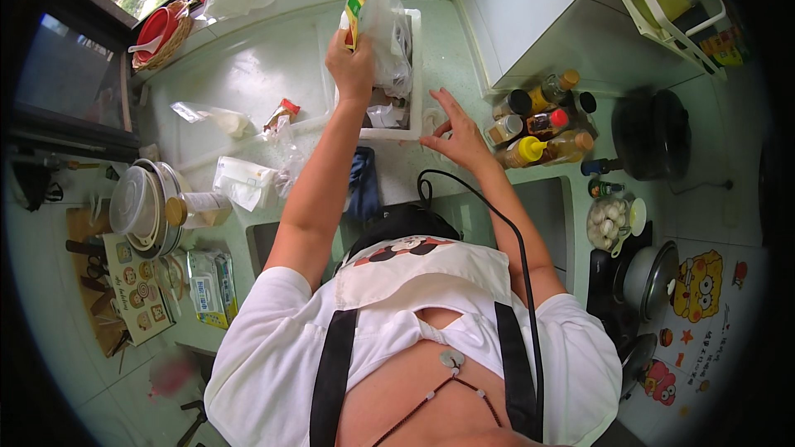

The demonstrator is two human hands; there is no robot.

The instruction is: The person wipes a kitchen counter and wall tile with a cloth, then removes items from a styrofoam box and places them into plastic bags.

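My left hand [350, 68] is closed round a yellow and green packet [357, 7], held upright over the left side of a white bin [416, 66]. Beside the packet a clear plastic bag [387, 29] rises out of the bin; whether my fingers also hold it is hidden. Lower in the bin lie white and dark packets [387, 115], partly covered by the bag. My right hand [460, 139] is spread open over the counter, just right of the bin's near corner, with nothing in it. A small whitish item [432, 120] lies between that hand and the bin.
Several seasoning bottles [546, 120] crowd the counter right of my right hand. Left of the bin lie a clear bag [217, 118], a small red packet [282, 114] and a white tissue pack [246, 183]. A black cable [497, 215] crosses my right forearm.
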